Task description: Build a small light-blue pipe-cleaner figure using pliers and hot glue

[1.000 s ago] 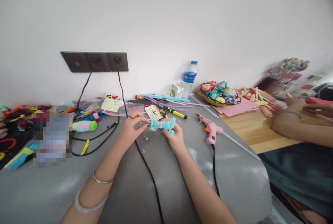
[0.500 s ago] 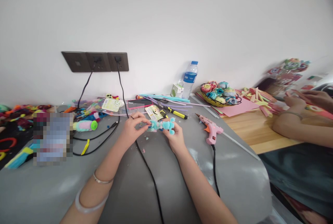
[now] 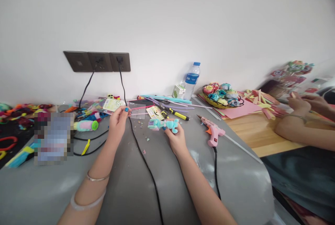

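The fuzzy turquoise toy is lying sideways just above the grey table, its pinkish end pointing left.

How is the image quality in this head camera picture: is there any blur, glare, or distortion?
In the head view, light is soft and even. The grey table cover shows pale glare patches. The right edge is smeared, so the co-worker's hands look blurred. A pixelated block hides something at left. The right hand and its turquoise fuzzy figure are sharp.
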A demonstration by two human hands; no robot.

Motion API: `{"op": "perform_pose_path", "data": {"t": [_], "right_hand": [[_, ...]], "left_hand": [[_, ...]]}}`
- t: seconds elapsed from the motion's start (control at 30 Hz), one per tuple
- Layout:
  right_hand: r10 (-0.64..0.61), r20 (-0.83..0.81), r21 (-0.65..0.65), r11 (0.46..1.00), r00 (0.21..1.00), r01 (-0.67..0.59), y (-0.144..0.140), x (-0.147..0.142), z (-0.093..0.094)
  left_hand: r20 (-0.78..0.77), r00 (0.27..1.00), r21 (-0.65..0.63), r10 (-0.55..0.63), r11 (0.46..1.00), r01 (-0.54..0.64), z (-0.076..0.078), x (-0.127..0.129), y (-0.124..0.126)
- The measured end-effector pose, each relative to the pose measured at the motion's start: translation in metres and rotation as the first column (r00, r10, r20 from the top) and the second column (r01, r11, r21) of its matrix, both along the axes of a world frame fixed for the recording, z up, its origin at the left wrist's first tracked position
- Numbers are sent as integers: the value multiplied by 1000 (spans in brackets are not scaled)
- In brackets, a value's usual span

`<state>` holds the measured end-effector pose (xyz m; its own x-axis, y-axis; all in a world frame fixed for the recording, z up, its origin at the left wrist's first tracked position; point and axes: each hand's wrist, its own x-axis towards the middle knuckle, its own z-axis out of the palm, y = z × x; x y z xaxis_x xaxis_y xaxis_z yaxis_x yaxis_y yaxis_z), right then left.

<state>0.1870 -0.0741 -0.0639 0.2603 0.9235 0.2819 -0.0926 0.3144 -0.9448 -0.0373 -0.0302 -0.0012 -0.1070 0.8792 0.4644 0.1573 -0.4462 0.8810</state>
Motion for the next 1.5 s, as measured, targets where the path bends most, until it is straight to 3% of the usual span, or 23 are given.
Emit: {"op": "perform_pose_path", "data": {"t": [0.13, 0.27, 0.4, 0.57, 0.77, 0.97, 1.13, 1.37, 1.5], "right_hand": [[-24, -96, 8, 1000, 995, 25, 2, -1, -4], [61, -159, -37, 997, 985, -68, 1, -4, 0], [96, -79, -52, 994, 992, -100, -3, -4, 10], [101, 75, -37, 994, 992, -98, -7, -2, 17], [245, 73, -95, 967, 967, -237, -3, 4, 14], [320, -176, -86, 937, 931, -338, -1, 5, 12], [378, -294, -60, 909, 878, -411, -2, 3, 17], [477, -149, -130, 859, 866, -495, -1, 2, 22], [465, -126, -154, 863, 876, -480, -2, 1, 24]], "left_hand": [[173, 985, -127, 12, 992, 10, -4, -5, 6], [256, 966, -261, -21, 961, 90, -3, -2, 6], [278, 959, -388, -49, 908, 159, -1, 3, 3], [201, 980, -476, -9, 873, 105, -2, 1, 3], [74, 997, -358, -17, 933, 43, 0, -6, 5], [-42, 998, -292, -56, 955, 41, 1, -16, 5], [-118, 985, -225, 126, 963, -150, -9, -26, 13], [-279, 902, 27, 329, 942, -335, -12, -30, 18], [-299, 871, 39, 390, 917, -397, -12, -31, 18]]}}
